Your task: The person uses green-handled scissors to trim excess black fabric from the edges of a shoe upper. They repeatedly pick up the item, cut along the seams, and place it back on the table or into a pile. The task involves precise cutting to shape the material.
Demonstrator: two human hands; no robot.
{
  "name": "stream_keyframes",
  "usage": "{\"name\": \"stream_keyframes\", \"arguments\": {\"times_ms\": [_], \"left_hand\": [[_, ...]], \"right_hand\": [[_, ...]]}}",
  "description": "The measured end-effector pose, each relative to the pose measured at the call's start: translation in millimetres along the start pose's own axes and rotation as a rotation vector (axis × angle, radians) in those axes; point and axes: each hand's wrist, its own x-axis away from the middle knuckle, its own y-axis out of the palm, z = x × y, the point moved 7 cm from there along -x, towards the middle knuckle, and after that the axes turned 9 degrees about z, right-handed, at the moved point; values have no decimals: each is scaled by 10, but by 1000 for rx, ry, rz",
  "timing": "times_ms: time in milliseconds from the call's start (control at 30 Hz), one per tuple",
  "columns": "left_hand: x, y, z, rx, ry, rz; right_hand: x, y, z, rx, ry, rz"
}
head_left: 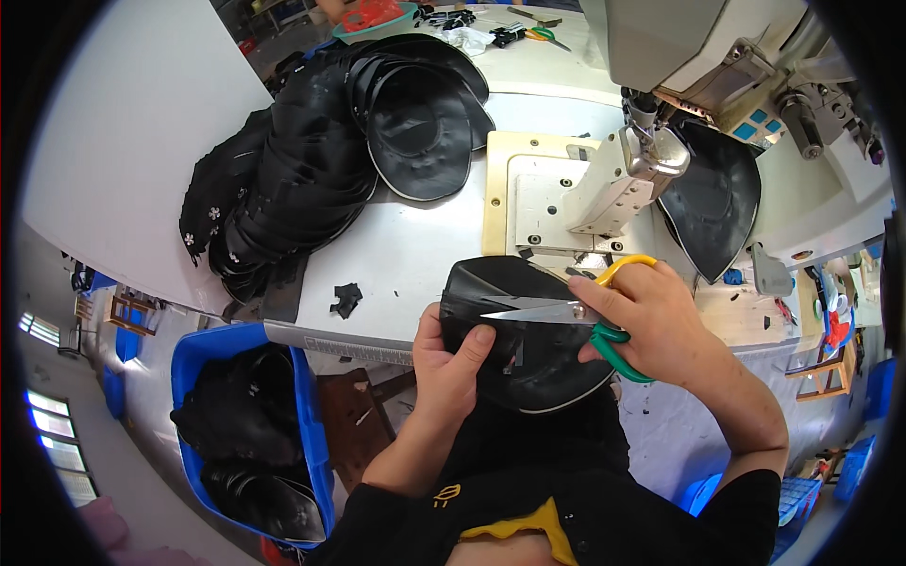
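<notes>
Over the table's front edge, my left hand (pixel 448 363) grips a curved black leather-like panel (pixel 557 373) by its left side, with the thumb on top. The panel has a thin pale rim along its lower edge. My right hand (pixel 661 325) is closed around a pair of scissors (pixel 538 313) with one yellow and one green handle loop. Their blades lie slightly parted across the panel, pointing left toward my left thumb. I cannot tell whether the blades touch it.
A sewing machine (pixel 618 179) stands just beyond my hands, another black panel (pixel 719 203) at its right. Overlapping black panels (pixel 302 179) are heaped at the left. A black scrap (pixel 346 300) lies on the table (pixel 377 250). Below stands a blue bin (pixel 319 424) holding more black pieces.
</notes>
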Motion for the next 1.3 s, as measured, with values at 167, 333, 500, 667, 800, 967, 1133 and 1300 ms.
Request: {"name": "stream_keyframes", "arguments": {"times_ms": [167, 333, 500, 667, 800, 967, 1133, 1300], "left_hand": [[27, 36, -22, -23, -27, -56], [73, 158, 66, 22, -130, -219], [178, 546, 485, 187, -97, -567], [34, 844, 670, 184, -84, -660], [-369, 1057, 665, -983, 720, -467], [-410, 1161, 384, -803, 627, -495], [124, 2109, 291, -546, 529, -829], [371, 2292, -34, -695, 1217, -837]], "right_hand": [[72, 37, 45, 14, 48, -78], [267, 21, 281, -123, 304, 6], [546, 134, 371, -607, 490, 239], [911, 518, 236, -1175, 874, 148], [1103, 370, 210, -1138, 900, 450], [1505, 34, 295, -1385, 951, 774], [1276, -607, 431, -1496, 794, 1107], [1517, -533, 1251, -1099, 931, 1392]]}}
